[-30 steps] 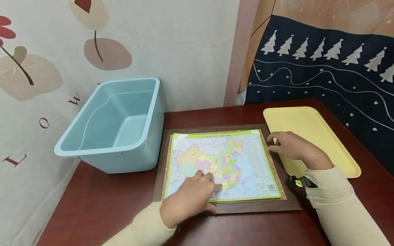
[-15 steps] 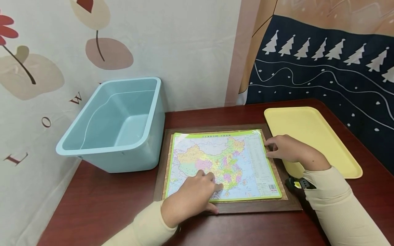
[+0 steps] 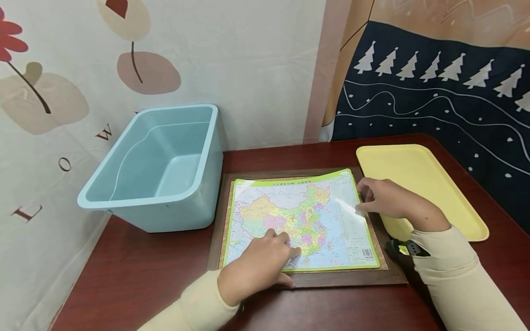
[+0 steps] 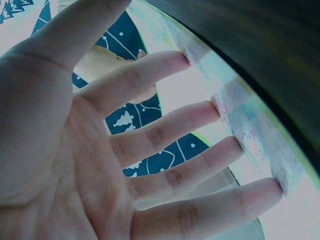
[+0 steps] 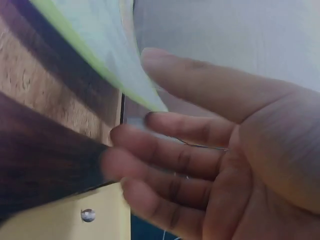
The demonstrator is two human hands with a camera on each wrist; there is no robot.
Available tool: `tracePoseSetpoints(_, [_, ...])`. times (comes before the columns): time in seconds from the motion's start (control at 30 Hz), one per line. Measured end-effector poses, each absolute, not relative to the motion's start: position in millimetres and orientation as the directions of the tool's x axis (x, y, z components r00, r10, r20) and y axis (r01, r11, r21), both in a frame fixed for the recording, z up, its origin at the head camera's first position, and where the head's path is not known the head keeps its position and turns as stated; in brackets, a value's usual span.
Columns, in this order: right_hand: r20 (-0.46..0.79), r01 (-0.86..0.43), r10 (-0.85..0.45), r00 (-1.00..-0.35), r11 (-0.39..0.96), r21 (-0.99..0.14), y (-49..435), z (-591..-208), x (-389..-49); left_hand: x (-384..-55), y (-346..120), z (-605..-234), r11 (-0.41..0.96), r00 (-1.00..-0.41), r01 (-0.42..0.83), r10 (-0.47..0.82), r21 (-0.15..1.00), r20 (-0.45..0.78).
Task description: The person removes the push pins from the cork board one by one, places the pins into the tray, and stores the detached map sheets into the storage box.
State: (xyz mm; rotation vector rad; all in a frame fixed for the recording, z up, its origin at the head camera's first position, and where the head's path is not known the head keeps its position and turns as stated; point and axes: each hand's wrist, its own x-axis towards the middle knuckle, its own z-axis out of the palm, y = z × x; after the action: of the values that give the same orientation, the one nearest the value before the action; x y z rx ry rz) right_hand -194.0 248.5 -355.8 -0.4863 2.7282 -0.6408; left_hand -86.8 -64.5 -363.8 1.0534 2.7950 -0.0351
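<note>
Long pale cream fabric sleeve [image 3: 192,301] with broad cuff, on bare left hand [image 3: 260,258], dark sliver [image 3: 241,308] beneath; matching, creased cream sleeve [image 3: 457,276] on bare right hand [image 3: 387,198], with compact black wrist device [image 3: 417,249] bearing yellow-green patch [image 3: 403,250].

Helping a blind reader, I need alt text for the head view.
A left hand rests on a map on a framed board; the right hand touches the map's raised right edge. A blue tub stands left, yellow tray right.
</note>
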Motion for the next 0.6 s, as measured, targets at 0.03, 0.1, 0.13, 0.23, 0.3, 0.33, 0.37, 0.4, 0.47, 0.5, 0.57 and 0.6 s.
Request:
tracePoseSetpoints(0.03, [-0.192, -0.256, -0.390, -0.901, 0.833, -0.490, 248, -355, -194, -87, -65, -364, 0.753, -0.741, 0.658, 0.654, 0.033, -0.153])
tracePoseSetpoints(0.1, [-0.162, -0.262, -0.399, -0.902, 0.808, -0.527, 247, -354, -193, -87, -65, -363, 0.753, -0.742, 0.657, 0.653, 0.031, -0.152])
tracePoseSetpoints(0.13, [-0.148, -0.268, -0.407, -0.902, 0.793, -0.547, 246, -352, -193, -87, -65, -363, 0.754, -0.742, 0.657, 0.653, 0.030, -0.151])
tracePoseSetpoints(0.23, [-0.112, -0.292, -0.434, -0.894, 0.753, -0.590, 245, -349, -192, -87, -65, -362, 0.757, -0.745, 0.653, 0.649, 0.029, -0.152])
tracePoseSetpoints(0.3, [-0.096, -0.307, -0.454, -0.886, 0.728, -0.613, 244, -348, -192, -87, -65, -362, 0.758, -0.746, 0.652, 0.648, 0.029, -0.153])
tracePoseSetpoints(0.33, [-0.093, -0.311, -0.463, -0.882, 0.718, -0.622, 244, -347, -191, -87, -65, -361, 0.759, -0.746, 0.650, 0.647, 0.037, -0.156])
tracePoseSetpoints(0.37, [-0.093, -0.311, -0.470, -0.878, 0.707, -0.636, 244, -347, -191, -88, -66, -361, 0.760, -0.747, 0.648, 0.646, 0.045, -0.160])
tracePoseSetpoints(0.4, [-0.095, -0.307, -0.475, -0.875, 0.695, -0.650, 244, -346, -191, -88, -66, -361, 0.762, -0.747, 0.645, 0.644, 0.055, -0.165])
tracePoseSetpoints(0.47, [-0.112, -0.284, -0.480, -0.870, 0.674, -0.682, 244, -346, -190, -89, -68, -361, 0.765, -0.746, 0.639, 0.642, 0.082, -0.177])
tracePoseSetpoints(0.5, [-0.122, -0.269, -0.481, -0.868, 0.663, -0.699, 244, -346, -190, -90, -70, -361, 0.764, -0.745, 0.638, 0.644, 0.096, -0.174])
tracePoseSetpoints(0.57, [-0.138, -0.242, -0.484, -0.864, 0.639, -0.730, 244, -347, -189, -92, -74, -358, 0.763, -0.751, 0.635, 0.646, 0.120, -0.140])
tracePoseSetpoints(0.6, [-0.141, -0.234, -0.486, -0.862, 0.631, -0.740, 244, -347, -189, -93, -76, -356, 0.762, -0.755, 0.635, 0.647, 0.131, -0.105])
